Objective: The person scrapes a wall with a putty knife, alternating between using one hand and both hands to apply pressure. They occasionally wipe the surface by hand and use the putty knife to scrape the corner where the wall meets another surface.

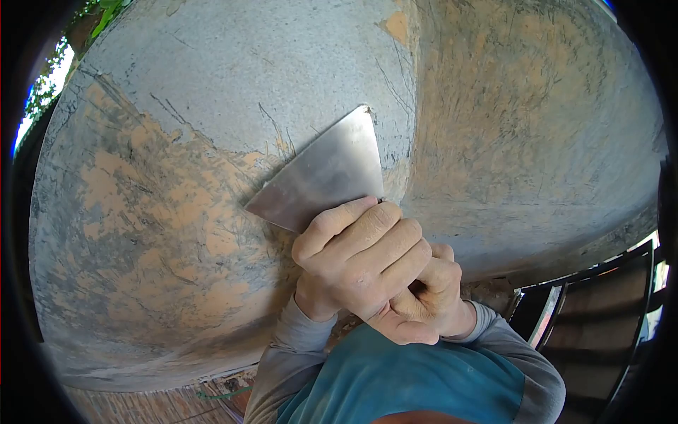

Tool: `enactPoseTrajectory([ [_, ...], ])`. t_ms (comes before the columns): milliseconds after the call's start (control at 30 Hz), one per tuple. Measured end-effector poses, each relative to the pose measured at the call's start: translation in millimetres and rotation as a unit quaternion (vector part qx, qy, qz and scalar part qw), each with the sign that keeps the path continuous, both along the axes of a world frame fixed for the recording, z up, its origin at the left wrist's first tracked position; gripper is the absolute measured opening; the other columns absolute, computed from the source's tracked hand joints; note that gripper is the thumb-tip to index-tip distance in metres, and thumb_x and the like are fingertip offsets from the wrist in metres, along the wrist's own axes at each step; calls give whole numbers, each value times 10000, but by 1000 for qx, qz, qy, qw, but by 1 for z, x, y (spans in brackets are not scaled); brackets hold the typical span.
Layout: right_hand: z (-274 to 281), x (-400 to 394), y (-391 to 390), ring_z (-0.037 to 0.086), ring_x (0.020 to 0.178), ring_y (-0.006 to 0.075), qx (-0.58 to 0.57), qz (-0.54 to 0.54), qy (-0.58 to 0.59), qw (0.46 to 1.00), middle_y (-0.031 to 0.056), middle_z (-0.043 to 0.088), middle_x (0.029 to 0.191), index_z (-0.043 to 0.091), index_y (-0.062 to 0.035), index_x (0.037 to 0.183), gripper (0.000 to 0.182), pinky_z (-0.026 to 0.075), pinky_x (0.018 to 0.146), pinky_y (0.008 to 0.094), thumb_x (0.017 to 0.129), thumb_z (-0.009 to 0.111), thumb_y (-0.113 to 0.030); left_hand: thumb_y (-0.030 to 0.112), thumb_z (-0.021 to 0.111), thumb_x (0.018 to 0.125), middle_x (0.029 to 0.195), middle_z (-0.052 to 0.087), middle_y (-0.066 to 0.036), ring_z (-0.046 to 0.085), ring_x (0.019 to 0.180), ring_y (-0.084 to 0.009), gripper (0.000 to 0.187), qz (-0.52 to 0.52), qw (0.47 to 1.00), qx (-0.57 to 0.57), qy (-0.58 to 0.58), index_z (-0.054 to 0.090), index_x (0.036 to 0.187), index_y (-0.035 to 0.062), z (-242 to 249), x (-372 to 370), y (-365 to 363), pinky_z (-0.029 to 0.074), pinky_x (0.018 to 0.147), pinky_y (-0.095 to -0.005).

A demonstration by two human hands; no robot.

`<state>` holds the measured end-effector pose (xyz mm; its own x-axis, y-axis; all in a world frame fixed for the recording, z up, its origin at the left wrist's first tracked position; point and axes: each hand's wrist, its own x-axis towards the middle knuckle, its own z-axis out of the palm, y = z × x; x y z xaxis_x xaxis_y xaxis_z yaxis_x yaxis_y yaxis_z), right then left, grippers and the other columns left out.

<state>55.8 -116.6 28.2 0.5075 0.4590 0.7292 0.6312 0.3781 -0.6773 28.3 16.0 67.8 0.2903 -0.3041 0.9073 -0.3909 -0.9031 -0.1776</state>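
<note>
A flat metal scraper blade (328, 169) lies with its long edge against the rough, curved grey surface (247, 63), which has tan patches at the left. My left hand (360, 258) is closed at the narrow end of the blade, its fingers wrapped over the place where the handle sits. Pressed against it from the right is my right hand (434, 286), its fingers curled round the same tool, partly behind the left one. Both hands hide the handle.
The surface continues beyond a vertical crease as a brownish wall (522, 120). Dark slatted metalwork (600, 304) stands at the lower right. Green leaves (106, 18) show at the upper left, and a ribbed, brownish floor (148, 406) at the bottom left.
</note>
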Motion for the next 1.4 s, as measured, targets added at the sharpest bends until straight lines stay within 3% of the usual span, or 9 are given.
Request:
enactPoseTrajectory([
  [233,-3,2,-5,579,521,179,-1,-18,20,1000,127,603,666,663,20,827,44,421,457,302,865,659,-1,779,160,935,671,562,37,613,679,-113,774,12,999,1,34,542,638,175,-7,0,-9,438,827,-284],
  [367,12,4,-7,537,506,165,3,-15,14,1000,103,578,657,657,27,844,48,398,457,295,880,646,-3,763,232,938,657,561,41,612,665,-116,736,-17,999,30,4,535,617,175,19,7,-8,430,816,-280],
  [467,-4,-5,-11,575,528,191,11,6,46,999,122,591,658,645,30,833,80,423,479,311,895,630,-19,735,268,947,648,565,42,612,669,-106,708,21,1000,12,7,534,607,174,-11,-4,-15,424,801,-265],
  [567,3,9,-10,609,548,215,-42,46,56,996,133,599,659,638,31,830,84,437,490,315,896,623,-18,820,27,903,556,561,10,590,607,-145,932,33,999,13,-15,564,558,141,-15,8,-10,396,784,-313],
  [900,9,12,-14,543,503,189,-36,70,78,994,128,589,637,616,35,816,87,410,477,314,887,613,-16,838,-20,881,557,544,10,583,608,-148,942,63,998,22,-12,528,544,150,7,7,-16,372,765,-316],
  [933,12,12,-14,543,502,183,-37,67,68,995,124,585,628,617,34,816,83,410,476,312,884,611,-14,837,-35,879,551,533,8,574,599,-150,938,47,996,75,-29,508,537,153,14,9,-10,371,769,-321],
  [1033,5,6,-12,508,486,162,25,40,71,996,116,560,606,613,36,815,85,392,462,313,886,608,-11,839,-37,876,552,533,6,571,595,-155,953,53,998,14,-20,520,544,141,4,6,-24,373,765,-322],
  [1133,11,19,-15,507,480,157,-35,70,76,994,116,564,619,624,37,830,83,387,458,313,893,600,-12,836,-31,882,547,530,7,567,587,-161,964,49,997,14,-51,553,559,140,4,17,-16,371,761,-315],
  [1400,9,22,-19,475,467,150,-22,84,77,993,124,538,576,639,29,806,115,382,451,315,903,590,-8,862,-63,846,573,541,-2,554,587,-152,974,88,995,30,-27,525,562,139,10,13,-25,364,773,-322],
])
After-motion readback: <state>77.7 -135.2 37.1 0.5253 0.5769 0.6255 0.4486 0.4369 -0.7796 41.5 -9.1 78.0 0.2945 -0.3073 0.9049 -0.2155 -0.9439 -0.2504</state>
